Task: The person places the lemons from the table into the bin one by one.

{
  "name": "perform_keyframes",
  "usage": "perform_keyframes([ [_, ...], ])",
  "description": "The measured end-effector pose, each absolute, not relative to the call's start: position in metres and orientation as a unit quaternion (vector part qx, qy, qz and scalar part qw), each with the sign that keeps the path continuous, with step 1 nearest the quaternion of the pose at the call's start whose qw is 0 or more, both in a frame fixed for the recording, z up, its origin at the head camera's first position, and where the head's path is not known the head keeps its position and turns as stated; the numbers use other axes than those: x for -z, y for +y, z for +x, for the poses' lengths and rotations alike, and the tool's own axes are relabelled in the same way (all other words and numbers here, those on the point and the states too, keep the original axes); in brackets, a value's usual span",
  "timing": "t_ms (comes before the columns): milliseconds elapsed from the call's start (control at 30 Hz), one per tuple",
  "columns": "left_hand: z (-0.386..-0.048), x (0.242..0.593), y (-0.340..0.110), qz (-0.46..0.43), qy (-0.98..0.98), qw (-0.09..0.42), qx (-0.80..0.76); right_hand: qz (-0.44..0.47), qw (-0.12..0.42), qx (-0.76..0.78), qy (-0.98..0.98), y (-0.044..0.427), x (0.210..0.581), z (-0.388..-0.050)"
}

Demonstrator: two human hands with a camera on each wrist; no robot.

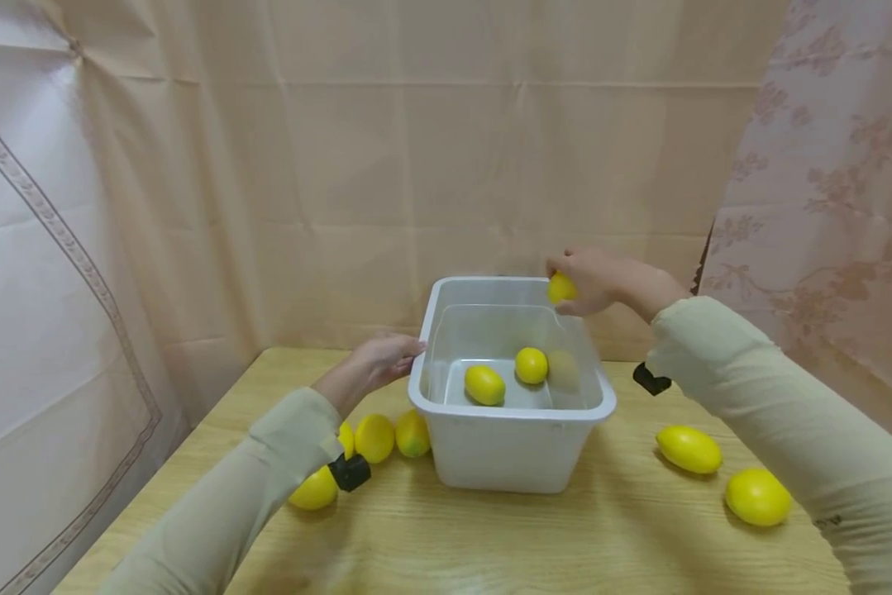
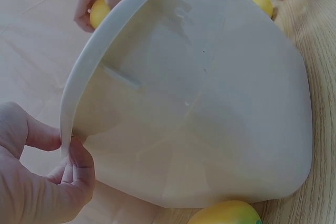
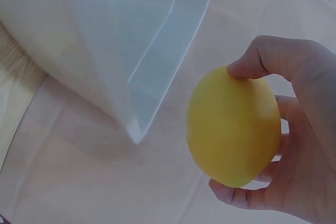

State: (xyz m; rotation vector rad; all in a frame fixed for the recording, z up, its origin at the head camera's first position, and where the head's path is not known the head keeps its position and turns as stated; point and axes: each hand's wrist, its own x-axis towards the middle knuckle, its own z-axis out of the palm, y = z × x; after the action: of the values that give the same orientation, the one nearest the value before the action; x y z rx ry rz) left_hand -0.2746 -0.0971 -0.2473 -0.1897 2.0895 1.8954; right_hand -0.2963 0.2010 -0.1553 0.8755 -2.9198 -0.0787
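Observation:
A white plastic bin (image 1: 507, 454) stands on the wooden table. My left hand (image 1: 382, 357) pinches its left rim between thumb and curled fingers, as the left wrist view shows. In my right hand (image 1: 602, 283) is a yellow lemon (image 3: 233, 129), gripped by thumb and fingertips over the bin's far right corner in the head view. Two more lie inside on the bin's floor: one lemon (image 1: 484, 385) towards the front and another lemon (image 1: 531, 365) behind it to the right.
Left of the bin, several lemons (image 1: 374, 438) lie grouped beneath my left forearm, one of them with a greenish end (image 1: 413, 434). On the table's right side are two lemons, an elongated lemon (image 1: 689, 449) and a rounder lemon (image 1: 758, 497). A beige curtain (image 1: 416, 165) hangs behind the table.

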Motion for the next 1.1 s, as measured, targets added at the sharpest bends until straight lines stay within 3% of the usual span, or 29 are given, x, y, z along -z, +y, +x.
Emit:
perform_keyframes([
  [500,-0.272,0.249,-0.1,-0.07,0.732,0.151,-0.661,0.24,0.005,0.0,-0.971,0.163,0.162,-0.312],
  [833,-0.271,0.251,-0.102,-0.073,0.732,0.149,-0.661,0.253,0.013,0.011,-0.967,0.149,0.173,-0.325],
  [1100,-0.273,0.251,-0.101,-0.064,0.732,0.154,-0.661,0.217,-0.027,-0.015,-0.976,0.139,0.178,-0.331],
])
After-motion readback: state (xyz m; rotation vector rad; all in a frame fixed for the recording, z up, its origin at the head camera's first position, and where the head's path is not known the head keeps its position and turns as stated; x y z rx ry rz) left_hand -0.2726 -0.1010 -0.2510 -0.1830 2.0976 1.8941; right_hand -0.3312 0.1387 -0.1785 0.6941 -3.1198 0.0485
